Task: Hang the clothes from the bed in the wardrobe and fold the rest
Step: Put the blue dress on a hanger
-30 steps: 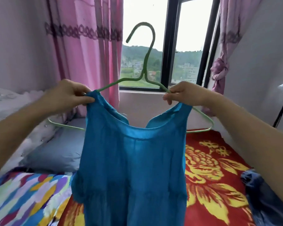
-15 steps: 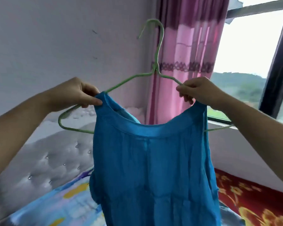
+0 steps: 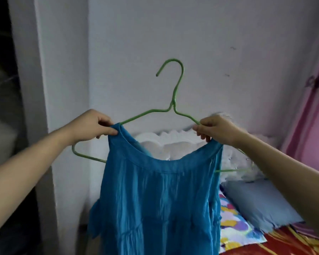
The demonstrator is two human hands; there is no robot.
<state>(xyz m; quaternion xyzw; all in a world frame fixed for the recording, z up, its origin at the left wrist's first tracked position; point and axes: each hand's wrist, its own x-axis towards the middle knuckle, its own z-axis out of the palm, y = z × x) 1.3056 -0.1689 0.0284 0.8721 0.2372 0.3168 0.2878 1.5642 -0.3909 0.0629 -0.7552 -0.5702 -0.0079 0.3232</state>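
Note:
A blue sleeveless garment (image 3: 158,203) hangs on a green wire hanger (image 3: 175,100), held up in front of me. My left hand (image 3: 92,126) pinches the garment's left shoulder strap against the hanger arm. My right hand (image 3: 215,128) pinches the right strap on the other hanger arm. The hanger's hook points up and curls to the left. At the far left a dark wardrobe opening (image 3: 2,89) shows beside a white upright panel (image 3: 31,89). The bed (image 3: 284,242) with its red flowered cover lies at the lower right.
A white wall (image 3: 191,34) fills the view ahead. A white tufted headboard (image 3: 173,144) stands behind the garment. A grey-blue pillow (image 3: 256,203) and a colourful patterned cloth (image 3: 236,227) lie on the bed. A pink curtain (image 3: 313,116) hangs at the right edge.
My view has swung left, from the window and curtain to the wall and the wardrobe opening. Both hands carry the hanger and blue garment along, grip unchanged.

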